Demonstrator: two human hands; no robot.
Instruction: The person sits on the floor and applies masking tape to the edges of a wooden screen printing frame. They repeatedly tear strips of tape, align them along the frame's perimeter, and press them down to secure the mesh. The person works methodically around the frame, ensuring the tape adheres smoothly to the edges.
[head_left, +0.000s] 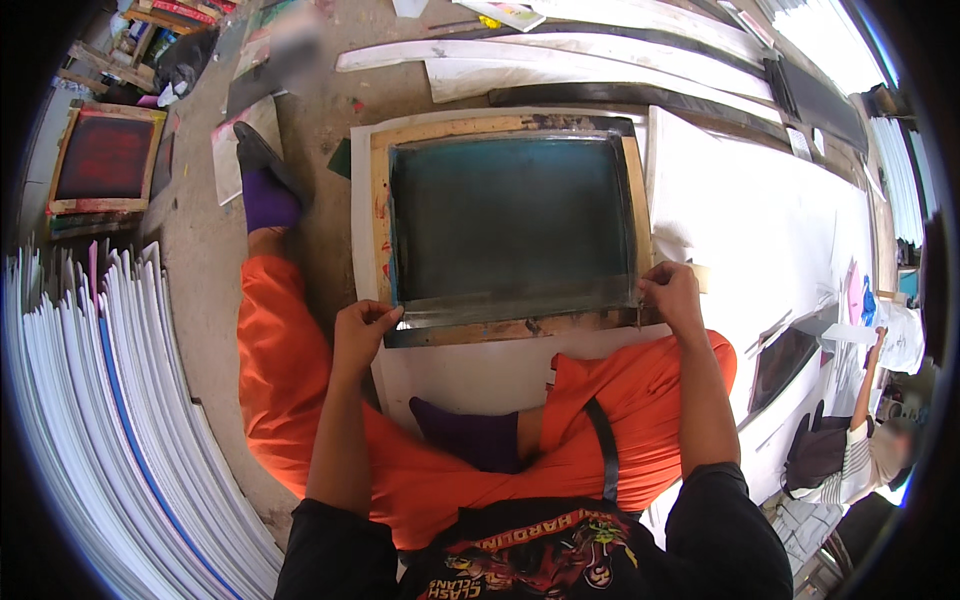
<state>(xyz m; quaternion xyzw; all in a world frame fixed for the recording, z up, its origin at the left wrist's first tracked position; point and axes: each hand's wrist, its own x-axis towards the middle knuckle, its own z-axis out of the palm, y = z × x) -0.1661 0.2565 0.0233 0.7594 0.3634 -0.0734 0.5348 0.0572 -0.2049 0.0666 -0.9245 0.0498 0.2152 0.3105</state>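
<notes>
A wooden screen-printing frame point(382, 240) with dark teal mesh point(510, 220) lies flat in front of me. Along its near inner edge runs a shiny, see-through strip of tape point(520, 302). My left hand point(362, 332) is closed in a pinch on the strip's left end, at the near left corner of the frame. At the other end, my right hand point(672, 292) pinches the strip beside the frame's right side. A small thin piece hangs below those right fingers, too small to make out. Whether the whole strip touches the mesh, I cannot tell.
White board point(770, 220) lies to the right, long white strips point(600, 65) beyond the frame. Stacked sheets point(90, 400) stand at left, near another frame with reddish mesh point(105, 158). My orange-trousered legs point(290, 350) flank the near side. Another person point(860, 440) is at far right.
</notes>
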